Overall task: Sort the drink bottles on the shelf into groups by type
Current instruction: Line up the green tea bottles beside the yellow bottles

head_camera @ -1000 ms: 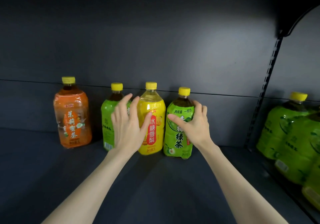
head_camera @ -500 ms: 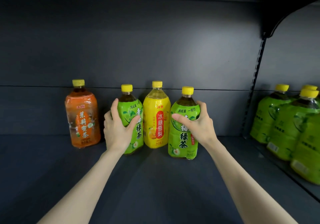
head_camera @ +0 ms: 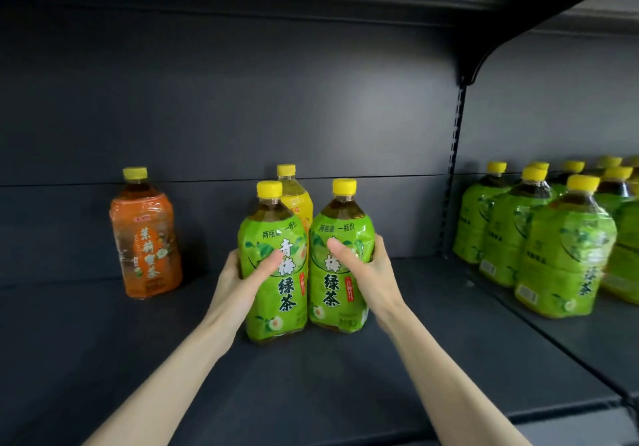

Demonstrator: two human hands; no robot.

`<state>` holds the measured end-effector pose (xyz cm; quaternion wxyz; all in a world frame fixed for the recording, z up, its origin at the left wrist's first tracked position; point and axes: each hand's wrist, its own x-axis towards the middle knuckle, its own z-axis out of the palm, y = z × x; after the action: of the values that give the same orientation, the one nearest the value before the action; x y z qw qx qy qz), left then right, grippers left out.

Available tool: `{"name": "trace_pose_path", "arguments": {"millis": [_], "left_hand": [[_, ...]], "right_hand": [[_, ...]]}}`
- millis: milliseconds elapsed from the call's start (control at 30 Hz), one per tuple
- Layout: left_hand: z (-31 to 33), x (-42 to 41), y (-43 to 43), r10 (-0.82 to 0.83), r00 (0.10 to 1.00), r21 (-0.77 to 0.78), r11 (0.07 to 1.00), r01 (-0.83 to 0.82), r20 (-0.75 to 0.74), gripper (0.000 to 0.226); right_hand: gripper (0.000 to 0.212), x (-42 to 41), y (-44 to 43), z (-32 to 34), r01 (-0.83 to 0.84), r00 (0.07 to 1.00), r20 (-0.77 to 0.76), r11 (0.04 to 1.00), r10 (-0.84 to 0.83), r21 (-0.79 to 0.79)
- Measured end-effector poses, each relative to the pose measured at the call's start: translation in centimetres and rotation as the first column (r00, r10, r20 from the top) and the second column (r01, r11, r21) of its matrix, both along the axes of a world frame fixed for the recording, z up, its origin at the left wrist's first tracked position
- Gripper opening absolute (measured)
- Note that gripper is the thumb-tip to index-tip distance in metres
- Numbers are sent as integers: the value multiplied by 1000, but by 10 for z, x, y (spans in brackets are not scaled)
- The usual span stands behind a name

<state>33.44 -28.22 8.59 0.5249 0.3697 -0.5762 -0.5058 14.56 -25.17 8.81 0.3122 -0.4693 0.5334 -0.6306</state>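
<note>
Two green tea bottles with yellow caps stand side by side toward the front of the dark shelf (head_camera: 432, 352). My left hand (head_camera: 238, 279) grips the left green bottle (head_camera: 276, 293) round its middle. My right hand (head_camera: 366, 269) grips the right green bottle (head_camera: 337, 304) the same way. Behind them, mostly hidden, stands a yellow pear-drink bottle (head_camera: 295, 200). An orange jasmine tea bottle (head_camera: 145, 241) is upright at the back left, apart from the others.
On the neighbouring shelf section to the right, several green tea bottles (head_camera: 563, 259) stand grouped together. A slotted upright post (head_camera: 453, 169) and a bracket divide the two sections. A shelf overhangs above.
My left hand took hold of the left green bottle. Both green bottles came forward, toward me and together, leaving the yellow bottle behind them. The view also shifted right.
</note>
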Motion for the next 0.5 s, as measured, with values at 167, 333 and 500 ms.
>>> {"name": "trace_pose_path", "arguments": {"millis": [167, 333, 500], "left_hand": [[5, -19, 22, 92, 993, -36, 995, -95, -76, 60], [27, -53, 61, 65, 993, -138, 987, -79, -100, 54], [49, -119, 122, -23, 994, -225, 974, -2, -109, 48]], "right_hand": [[67, 0, 19, 1, 32, 995, 92, 995, -23, -94], [48, -28, 70, 25, 159, 987, 67, 969, -149, -188], [66, -92, 145, 44, 222, 975, 78, 948, -209, -228]]}}
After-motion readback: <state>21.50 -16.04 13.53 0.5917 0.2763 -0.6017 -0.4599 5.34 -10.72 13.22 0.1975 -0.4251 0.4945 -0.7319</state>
